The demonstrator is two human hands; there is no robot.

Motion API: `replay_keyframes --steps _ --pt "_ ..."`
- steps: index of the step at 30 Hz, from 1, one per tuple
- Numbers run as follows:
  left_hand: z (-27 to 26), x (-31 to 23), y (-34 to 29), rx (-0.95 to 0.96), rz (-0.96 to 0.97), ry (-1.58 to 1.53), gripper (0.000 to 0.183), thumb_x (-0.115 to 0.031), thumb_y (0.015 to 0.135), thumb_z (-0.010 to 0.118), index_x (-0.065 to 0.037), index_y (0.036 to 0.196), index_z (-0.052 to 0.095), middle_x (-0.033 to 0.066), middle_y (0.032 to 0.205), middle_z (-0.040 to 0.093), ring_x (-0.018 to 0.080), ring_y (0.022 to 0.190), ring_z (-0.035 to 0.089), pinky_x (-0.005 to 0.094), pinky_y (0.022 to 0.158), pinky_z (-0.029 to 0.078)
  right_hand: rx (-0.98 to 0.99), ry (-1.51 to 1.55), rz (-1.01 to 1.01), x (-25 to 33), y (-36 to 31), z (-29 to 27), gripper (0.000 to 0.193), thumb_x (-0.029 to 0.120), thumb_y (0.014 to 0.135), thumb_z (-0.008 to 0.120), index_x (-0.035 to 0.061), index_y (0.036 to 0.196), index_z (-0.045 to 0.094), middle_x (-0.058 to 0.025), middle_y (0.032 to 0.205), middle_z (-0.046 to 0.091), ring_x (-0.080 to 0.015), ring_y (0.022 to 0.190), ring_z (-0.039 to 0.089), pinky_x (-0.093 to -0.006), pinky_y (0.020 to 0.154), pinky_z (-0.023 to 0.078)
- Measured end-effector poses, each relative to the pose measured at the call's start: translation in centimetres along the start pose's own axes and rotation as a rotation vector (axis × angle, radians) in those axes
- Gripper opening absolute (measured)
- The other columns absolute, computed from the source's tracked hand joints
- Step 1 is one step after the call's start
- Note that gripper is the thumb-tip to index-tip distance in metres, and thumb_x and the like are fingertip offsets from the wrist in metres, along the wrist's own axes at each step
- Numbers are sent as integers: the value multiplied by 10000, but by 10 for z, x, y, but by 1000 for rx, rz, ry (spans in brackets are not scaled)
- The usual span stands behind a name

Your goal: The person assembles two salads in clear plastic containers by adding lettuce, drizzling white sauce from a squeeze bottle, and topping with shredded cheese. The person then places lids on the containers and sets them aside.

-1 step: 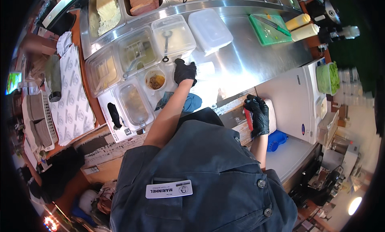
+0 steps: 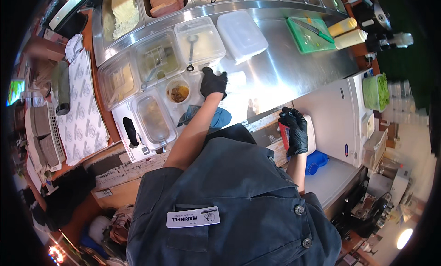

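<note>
My left hand (image 2: 213, 82), in a black glove, rests on the steel counter just in front of a lidded clear tub (image 2: 200, 38) with a dark-handled spoon showing. Its fingers curl downward, and what lies under them is hidden. Beside it are a clear plastic piece (image 2: 237, 80) and a blue cloth (image 2: 219, 118). Left of it stands a small round cup (image 2: 178, 92) with brown and yellow contents. My right hand (image 2: 295, 132), also black-gloved, is closed near the counter's front edge. A red-edged item (image 2: 284, 136) shows beside its fingers; whether I grip it is unclear.
Further clear tubs (image 2: 154, 119) sit left. A lidded white container (image 2: 242, 35) stands behind, with steel food pans (image 2: 120, 18) along the back. A knife (image 2: 312, 30) lies on a green cutting board (image 2: 308, 42) beside two squeeze bottles (image 2: 350, 38). A white chest (image 2: 328, 110) stands right.
</note>
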State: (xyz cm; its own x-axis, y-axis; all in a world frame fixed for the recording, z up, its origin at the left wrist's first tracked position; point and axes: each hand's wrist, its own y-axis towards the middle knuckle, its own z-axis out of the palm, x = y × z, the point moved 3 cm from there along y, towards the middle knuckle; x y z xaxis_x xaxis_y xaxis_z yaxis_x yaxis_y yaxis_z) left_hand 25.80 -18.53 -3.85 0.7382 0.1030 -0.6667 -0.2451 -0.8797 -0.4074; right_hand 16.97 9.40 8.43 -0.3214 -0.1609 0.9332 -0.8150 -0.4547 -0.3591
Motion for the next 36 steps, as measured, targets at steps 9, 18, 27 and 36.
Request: replay_keyframes --steps 9,18,27,36 --pt "-51 -40 -36 105 639 -220 451 -181 806 602 -16 1210 490 139 902 619 212 866 614 351 765 494 250 -300 -50 14 56 49 286 -11 802 592 -23 1088 590 -109 973 629 -170 874 600 -268 742 510" --pt "-505 183 57 -572 140 -403 329 -208 642 767 -32 874 614 101 747 648 183 619 607 327 565 485 570 -641 -154 21 74 82 212 65 863 587 -28 1053 602 -83 972 647 -138 883 588 -275 822 463" --pt "-512 221 81 -810 -248 831 618 -562 734 589 11 955 657 266 962 627 366 976 604 477 822 455 439 -746 -377 10 110 57 191 100 833 621 -13 987 622 -112 906 660 -173 825 620 -300 756 482" --pt "-531 216 77 -1210 31 29 957 -287 546 828 -7 1331 356 239 1109 579 343 1017 573 399 828 477 389 -1120 -580 -20 144 -21 170 78 784 630 7 938 647 -142 892 661 -283 833 632 -343 781 489"
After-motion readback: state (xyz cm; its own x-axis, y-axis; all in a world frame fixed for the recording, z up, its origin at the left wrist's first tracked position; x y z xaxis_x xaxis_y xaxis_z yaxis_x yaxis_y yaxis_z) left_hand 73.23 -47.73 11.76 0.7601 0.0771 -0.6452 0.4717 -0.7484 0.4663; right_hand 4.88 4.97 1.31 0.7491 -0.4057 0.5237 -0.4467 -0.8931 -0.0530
